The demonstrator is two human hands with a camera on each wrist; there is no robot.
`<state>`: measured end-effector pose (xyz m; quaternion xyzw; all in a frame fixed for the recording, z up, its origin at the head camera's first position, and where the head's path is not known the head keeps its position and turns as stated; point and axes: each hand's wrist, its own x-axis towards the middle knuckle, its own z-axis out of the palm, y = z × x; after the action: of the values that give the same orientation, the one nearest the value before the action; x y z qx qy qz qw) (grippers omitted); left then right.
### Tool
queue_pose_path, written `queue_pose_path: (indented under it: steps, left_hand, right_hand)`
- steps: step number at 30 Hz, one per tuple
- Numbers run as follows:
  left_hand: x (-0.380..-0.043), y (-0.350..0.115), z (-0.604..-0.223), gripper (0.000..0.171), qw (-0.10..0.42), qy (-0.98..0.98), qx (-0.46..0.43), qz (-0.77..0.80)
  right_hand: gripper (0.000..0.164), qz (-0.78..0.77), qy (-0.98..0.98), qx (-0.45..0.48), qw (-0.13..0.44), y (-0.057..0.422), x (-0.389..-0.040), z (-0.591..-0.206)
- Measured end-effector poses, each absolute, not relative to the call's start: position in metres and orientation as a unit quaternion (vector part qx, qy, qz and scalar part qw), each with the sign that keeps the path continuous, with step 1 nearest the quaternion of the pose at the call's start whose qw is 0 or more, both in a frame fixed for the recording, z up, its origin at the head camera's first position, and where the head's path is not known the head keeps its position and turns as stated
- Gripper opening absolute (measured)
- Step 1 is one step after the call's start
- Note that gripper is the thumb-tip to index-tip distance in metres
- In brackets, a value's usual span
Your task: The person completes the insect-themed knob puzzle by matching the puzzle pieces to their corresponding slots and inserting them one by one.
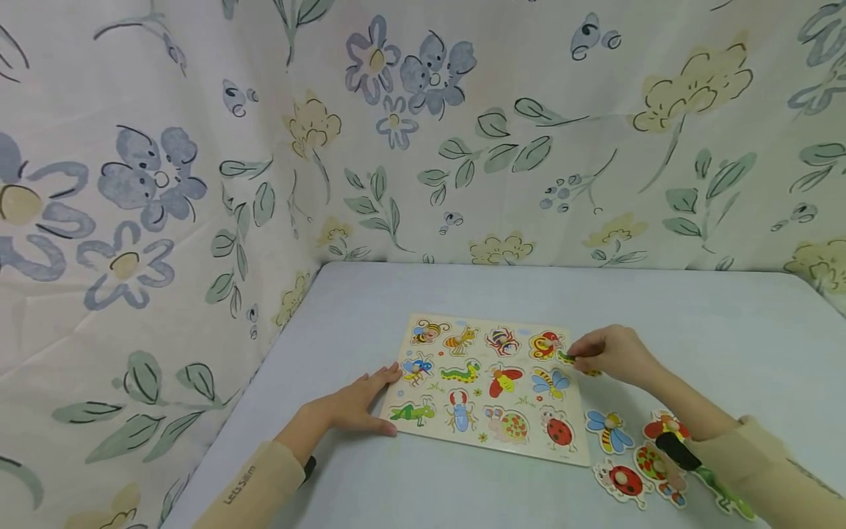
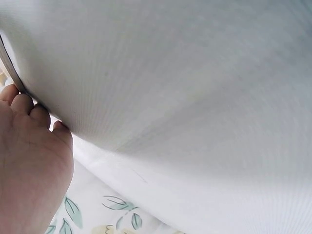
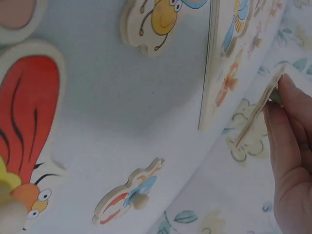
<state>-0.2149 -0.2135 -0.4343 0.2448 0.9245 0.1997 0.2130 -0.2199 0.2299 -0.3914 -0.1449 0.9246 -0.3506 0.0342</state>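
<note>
A wooden puzzle board with rows of bug pictures lies flat on the table. My left hand rests at its left edge, fingers extended, fingertips on the edge and thumb by the near corner. At the board's right edge, my right hand pinches a puzzle piece whose visible end is green, like a caterpillar. The right wrist view shows this piece edge-on, held by its small knob, above the table; its picture is turned away. The left wrist view shows the left hand from the palm side.
Right of the board lie loose knobbed pieces: a blue-winged bee, a ladybug, a snail, a red-winged insect and a grasshopper, partly under the right sleeve. A stag beetle piece shows in the right wrist view. Flowered curtains surround the table.
</note>
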Motion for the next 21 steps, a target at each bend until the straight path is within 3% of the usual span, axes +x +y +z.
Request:
queue_pose_path:
  steps: [11, 21]
  left_hand:
    - [-0.214, -0.212, -0.433, 0.102, 0.213, 0.927, 0.238, 0.195]
    - [-0.215, -0.211, -0.433, 0.100, 0.215, 0.928, 0.236, 0.194]
  right_hand:
    - [0.010, -0.371, 0.913, -0.160, 0.057, 0.198, -0.231, -0.397]
    - [0.008, -0.383, 0.893, -0.230, 0.055, 0.171, -0.240, -0.407]
